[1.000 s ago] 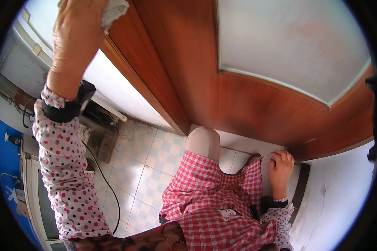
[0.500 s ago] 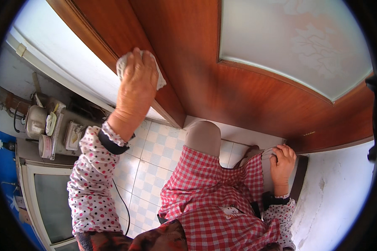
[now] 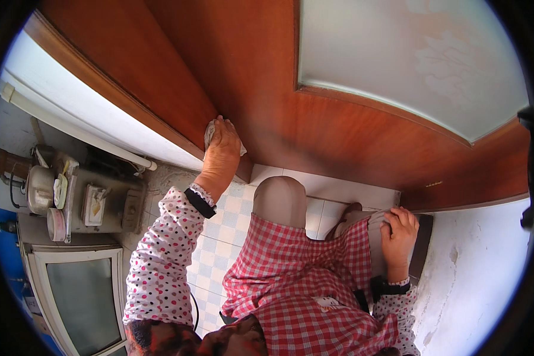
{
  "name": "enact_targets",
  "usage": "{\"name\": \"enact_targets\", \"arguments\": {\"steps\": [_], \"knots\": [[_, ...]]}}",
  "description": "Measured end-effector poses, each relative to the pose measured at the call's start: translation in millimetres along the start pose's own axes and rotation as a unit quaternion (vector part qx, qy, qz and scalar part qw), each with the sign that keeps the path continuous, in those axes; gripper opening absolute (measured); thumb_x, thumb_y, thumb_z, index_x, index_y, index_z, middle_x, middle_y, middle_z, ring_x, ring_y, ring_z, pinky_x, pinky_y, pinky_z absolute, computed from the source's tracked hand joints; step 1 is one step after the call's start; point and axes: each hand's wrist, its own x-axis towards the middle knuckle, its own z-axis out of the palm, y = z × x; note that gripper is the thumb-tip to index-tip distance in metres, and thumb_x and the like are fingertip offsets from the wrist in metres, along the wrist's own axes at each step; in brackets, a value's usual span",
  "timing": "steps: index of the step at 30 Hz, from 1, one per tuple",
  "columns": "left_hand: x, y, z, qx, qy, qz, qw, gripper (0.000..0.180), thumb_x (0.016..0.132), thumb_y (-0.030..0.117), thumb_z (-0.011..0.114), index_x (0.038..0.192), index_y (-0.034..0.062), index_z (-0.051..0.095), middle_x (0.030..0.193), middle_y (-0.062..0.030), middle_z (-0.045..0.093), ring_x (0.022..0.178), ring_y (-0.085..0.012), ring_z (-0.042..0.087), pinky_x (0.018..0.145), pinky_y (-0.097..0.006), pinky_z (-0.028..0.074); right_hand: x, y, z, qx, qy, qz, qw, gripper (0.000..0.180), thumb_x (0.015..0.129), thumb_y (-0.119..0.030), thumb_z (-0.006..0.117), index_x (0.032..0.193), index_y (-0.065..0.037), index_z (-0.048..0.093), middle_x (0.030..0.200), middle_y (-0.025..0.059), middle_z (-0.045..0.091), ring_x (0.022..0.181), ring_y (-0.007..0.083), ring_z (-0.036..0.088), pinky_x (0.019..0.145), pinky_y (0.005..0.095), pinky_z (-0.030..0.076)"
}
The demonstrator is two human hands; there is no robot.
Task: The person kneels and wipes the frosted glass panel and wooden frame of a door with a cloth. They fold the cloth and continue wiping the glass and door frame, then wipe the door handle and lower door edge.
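My left hand presses a pale, crumpled cloth against the lower part of the reddish-brown wooden door frame. Its fingers lie over the cloth, which shows at both sides of them. Beside the frame is the wooden door with a frosted glass panel. My right hand rests on my right knee, the fingers loosely bent over the grey trouser leg; I see nothing held in it. A red checked apron covers my lap.
At the left stand a metal counter with a white dish, a pink-and-white round container and a metal pot. Below is a white-framed glass cabinet door. A white pipe runs along the wall; a white wall is at right.
My left hand has slid down the door frame with the cloth, toward the floor and slightly right. My right hand has stayed on the knee. The view has shifted a little.
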Motion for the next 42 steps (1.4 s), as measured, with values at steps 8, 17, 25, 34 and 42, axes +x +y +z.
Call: {"name": "enact_targets", "arguments": {"steps": [8,17,25,34,42], "knots": [[-8.5,32.2,27.0,-0.001,-0.055,0.050,0.997,0.052,0.098,0.026,0.047,0.141,-0.0032,0.055,0.146,-0.0214,0.053,0.142,-0.0441,0.041,0.124,-0.054,0.016,5.2,-3.0,-4.2,-0.011,-0.018,0.016,1.000,0.021,0.075,-0.012,0.071,0.095,-0.006,0.073,0.111,0.0075,0.068,0.115,0.0330,0.060,0.102,0.0478,0.043],[-23.7,91.4,63.0,-0.050,-0.091,0.084,0.991,0.050,0.096,0.025,0.053,0.138,-0.0019,0.058,0.145,-0.0185,0.055,0.140,-0.0376,0.044,0.122,-0.047,0.022,9.4,-0.6,-1.5,-0.017,-0.039,0.027,0.999,0.023,0.075,-0.011,0.070,0.097,-0.006,0.071,0.112,0.0083,0.067,0.115,0.0326,0.060,0.102,0.0475,0.043],[-38.5,121.7,91.9,-0.119,-0.081,0.100,0.985,0.045,0.096,0.022,0.052,0.130,-0.0046,0.063,0.137,-0.0227,0.060,0.136,-0.0367,0.050,0.123,-0.046,0.024,14.4,-0.9,-0.7,-0.017,-0.049,0.039,0.998,0.022,0.075,-0.011,0.070,0.097,-0.004,0.070,0.112,0.0094,0.066,0.114,0.0331,0.059,0.103,0.0487,0.043],[-46.3,34.5,17.8,-0.202,-0.002,0.144,0.969,0.038,0.089,0.018,0.057,0.120,-0.0020,0.064,0.121,-0.0178,0.064,0.132,-0.0376,0.051,0.123,-0.052,0.023,15.5,2.9,3.2,0.028,-0.004,0.027,0.999,0.021,0.078,-0.011,0.067,0.096,-0.001,0.071,0.109,0.0122,0.067,0.112,0.0352,0.059,0.104,0.0499,0.042],[-2.8,-94.2,-80.8,-0.127,0.086,0.035,0.988,0.042,0.084,0.010,0.058,0.124,-0.0044,0.061,0.124,-0.0191,0.061,0.130,-0.0376,0.051,0.121,-0.055,0.026,1.1,17.3,9.5,0.072,0.037,0.020,0.996,0.020,0.078,-0.010,0.066,0.094,-0.001,0.072,0.108,0.0117,0.068,0.112,0.0351,0.060,0.103,0.0497,0.043]]}}
